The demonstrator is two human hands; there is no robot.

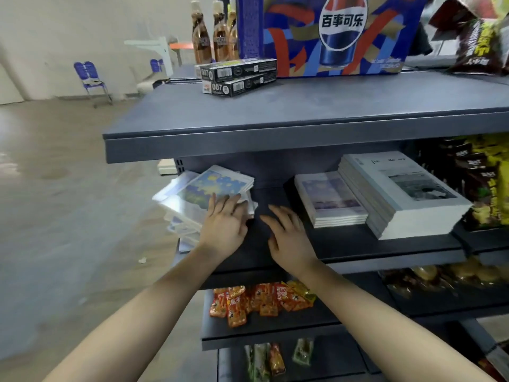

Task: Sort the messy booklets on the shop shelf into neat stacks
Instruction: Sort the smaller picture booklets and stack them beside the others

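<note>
My L hand (224, 223): fingers straight, spread, tips pressing on messy booklet pile (203, 193). Pile lies under and beyond tips, sticking out past left end of shelf (344, 242). My R hand (289, 234): fingers splayed wide, holding nothing, over bare shelf. Small neat stack (330, 201) just right of R fingertips, taller stack (402, 194) touching it further right.
</note>
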